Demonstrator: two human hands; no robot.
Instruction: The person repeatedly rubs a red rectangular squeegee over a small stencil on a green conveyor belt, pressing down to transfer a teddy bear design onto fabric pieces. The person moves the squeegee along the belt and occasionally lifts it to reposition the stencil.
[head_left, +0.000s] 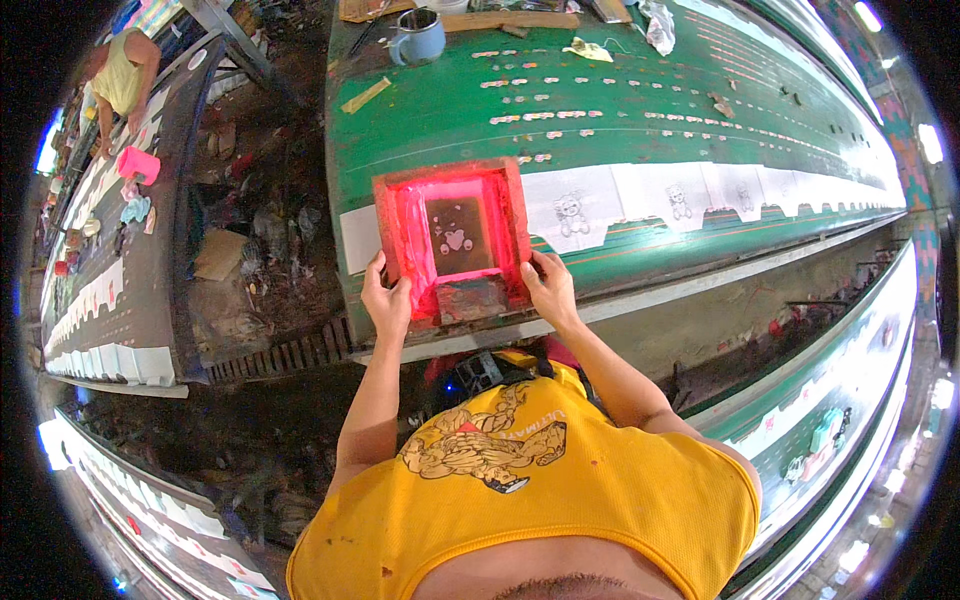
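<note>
A square wooden screen-printing frame [512, 200], stained red and pink, is over the near left end of the green table. Its dark mesh [458, 215] carries a pale bear-like motif, and a dark flat piece [470, 298] lies inside its near edge. My left hand [388, 298] grips the frame's near left corner, thumb toward me. On the near right side, my right hand [549, 288] holds the other edge. White cloth pieces [640, 190] run in a row to the right, several with bear outlines printed on them. Whether the frame touches the cloth below cannot be told.
A blue-grey mug [418, 38], a yellow strip [366, 95] and crumpled scraps [588, 49] lie on the green table's [420, 130] far part. To the left, another person [125, 75] bends over a dark table bearing a pink container [138, 165]. Clutter fills the aisle between.
</note>
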